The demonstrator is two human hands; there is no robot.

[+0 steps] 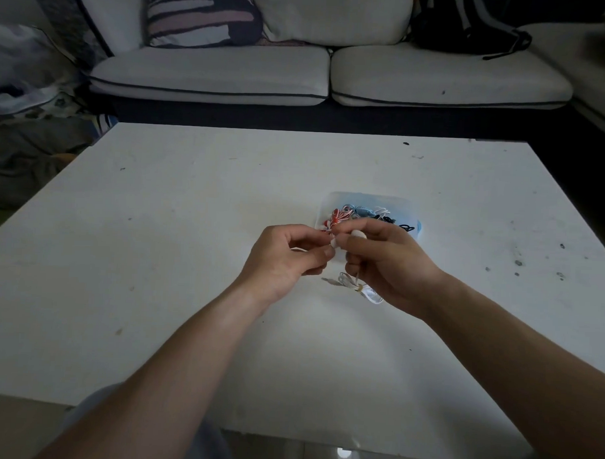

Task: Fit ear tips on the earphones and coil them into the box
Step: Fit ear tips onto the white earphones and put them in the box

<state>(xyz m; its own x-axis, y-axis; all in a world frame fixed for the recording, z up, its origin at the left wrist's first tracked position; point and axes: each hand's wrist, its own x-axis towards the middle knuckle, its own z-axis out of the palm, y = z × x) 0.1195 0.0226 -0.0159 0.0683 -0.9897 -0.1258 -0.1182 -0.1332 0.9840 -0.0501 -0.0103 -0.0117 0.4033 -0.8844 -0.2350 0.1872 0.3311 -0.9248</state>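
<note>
A clear plastic box (403, 203) lies on the white table (190, 259), holding red, blue, black and white coiled earphones (342, 215). Just in front of it both hands meet above the table. My right hand (385, 263) grips a white earbud (358, 234), and its white cable (357, 286) hangs down in a bundle tied with a small band. My left hand (286, 259) pinches a small white ear tip (334, 243) at its fingertips, right against the earbud. Whether the tip sits on the bud is hidden by the fingers.
A white sofa (299, 74) with a striped cushion (202, 16) stands beyond the table's far edge. A black bag (469, 25) lies on the sofa's right. Piled fabric (28, 82) sits at the left. Dark specks mark the table's right side.
</note>
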